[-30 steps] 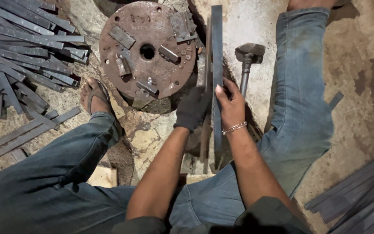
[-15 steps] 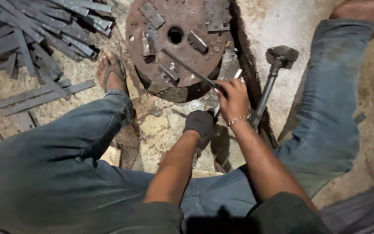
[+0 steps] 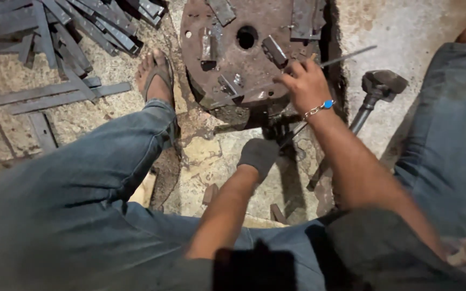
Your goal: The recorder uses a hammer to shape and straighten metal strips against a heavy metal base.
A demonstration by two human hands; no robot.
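My right hand (image 3: 304, 86), with a bracelet at the wrist, grips a thin flat metal strip (image 3: 351, 54) over the right edge of a round rusty steel plate (image 3: 244, 70). The plate has a centre hole and several small blocks welded on it. The strip sticks out to the upper right. My gloved left hand (image 3: 259, 155) is curled low over the stone floor below the plate. A dark bar end (image 3: 293, 133) lies right beside the glove; whether the glove holds it is unclear.
A hammer (image 3: 383, 83) lies to the right of the plate, its handle slanting down toward me. Several flat metal strips (image 3: 71, 21) are piled at the upper left, with loose ones (image 3: 55, 97) on the floor. My sandalled foot (image 3: 155, 81) rests by the plate's left edge.
The long bar both hands held upright is gone. My right hand has moved up onto the plate's right edge with the thin strip. My gloved left hand has dropped toward the floor.
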